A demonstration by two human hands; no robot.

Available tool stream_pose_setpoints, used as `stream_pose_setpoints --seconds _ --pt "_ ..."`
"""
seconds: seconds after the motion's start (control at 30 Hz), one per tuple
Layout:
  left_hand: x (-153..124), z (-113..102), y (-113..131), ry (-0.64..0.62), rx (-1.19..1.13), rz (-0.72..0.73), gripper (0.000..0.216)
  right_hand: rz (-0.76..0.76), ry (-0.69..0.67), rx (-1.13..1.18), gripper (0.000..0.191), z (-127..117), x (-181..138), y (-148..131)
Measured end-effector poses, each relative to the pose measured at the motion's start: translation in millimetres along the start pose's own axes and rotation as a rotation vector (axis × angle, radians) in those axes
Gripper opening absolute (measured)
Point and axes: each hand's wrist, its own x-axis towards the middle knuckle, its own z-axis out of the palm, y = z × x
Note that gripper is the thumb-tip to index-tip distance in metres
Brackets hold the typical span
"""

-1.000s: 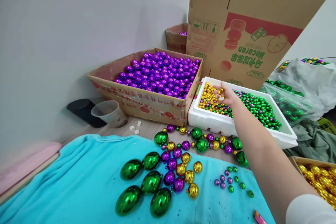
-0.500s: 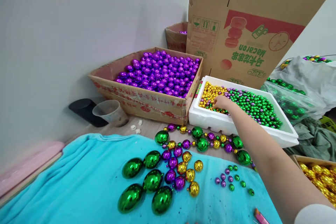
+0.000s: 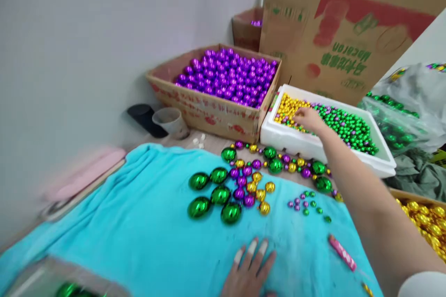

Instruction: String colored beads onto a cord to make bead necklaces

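Note:
My left hand (image 3: 248, 271) lies flat on the turquoise towel (image 3: 156, 241), fingers spread, with white wraps on several fingertips. My right hand (image 3: 308, 119) reaches into a white foam box (image 3: 348, 155), its fingers curled down at the small gold beads (image 3: 289, 107); what they pinch is hidden. Small green beads (image 3: 351, 127), mixed with purple ones, fill the rest of that box. Between the hands, large green beads (image 3: 220, 195), purple beads (image 3: 239, 193) and gold beads (image 3: 260, 195) lie grouped on the towel. Small purple and green beads (image 3: 305, 203) are scattered to their right.
A strung bead garland (image 3: 275, 165) runs along the towel's far edge. Behind it stands a carton (image 3: 212, 113) of purple beads. A pink-wrapped item (image 3: 342, 253) lies at right, near a box of gold beads (image 3: 423, 218). A clear cup (image 3: 170, 122) stands at left.
The view has tilted down and turned left. My left hand has come into view on the towel. My right hand stays at the gold beads in the foam box.

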Motion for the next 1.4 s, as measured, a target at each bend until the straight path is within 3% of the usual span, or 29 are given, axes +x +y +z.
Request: stream_pose_setpoints --seconds 0.07,0.17,0.3,0.43,0.67,0.8,1.0,1.1,1.23,1.33,1.4 --pt "-2.3 -7.0 5.3 -0.083 -0.079 -0.002 0.071 -0.037 0.022 0.163 0.039 1.3 -43.1 1.9" --pt "-2.7 -14.0 11.7 -0.069 -0.085 -0.053 0.066 -0.121 -0.115 0.362 0.030 21.6 -123.2 4.8" --pt "-2.3 -15.8 17.6 0.035 -0.047 -0.033 0.063 -0.025 -0.271 0.196 0.019 75.6 -211.9 -0.8" --pt "-2.6 -18.3 23.0 0.079 -0.033 -0.047 0.063 -0.030 -0.176 -0.076 0.023 121.3 -242.9 -14.9" --pt "-4.6 -22.7 29.5 0.069 0.001 -0.052 0.061 -0.098 -0.027 -0.092 0.033 157.7 -258.0 -33.9" --pt "-4.8 -22.0 28.6 0.087 0.039 -0.043 0.060 -0.113 0.044 -0.074 0.034 162.9 -265.6 -29.7" --pt "-3.2 -22.2 28.1 0.078 0.093 -0.033 0.061 -0.055 0.191 -0.002 0.033 147.8 -292.4 -27.7" --pt "-18.9 -23.1 29.2 0.080 0.108 -0.024 0.061 0.002 0.238 0.056 0.031 144.3 -326.3 -21.6" --pt "-52.1 -18.1 25.4 0.177 0.149 -0.036 0.055 0.093 0.262 0.180 0.028 151.5 -387.4 -1.2" --pt "-66.7 -8.9 21.6 0.263 0.162 -0.068 0.051 0.177 0.210 0.209 0.028 146.8 -425.4 8.5" --pt "-68.6 -2.9 21.2 0.308 0.171 -0.069 0.050 0.225 0.141 0.194 0.029 130.1 -439.5 2.9"
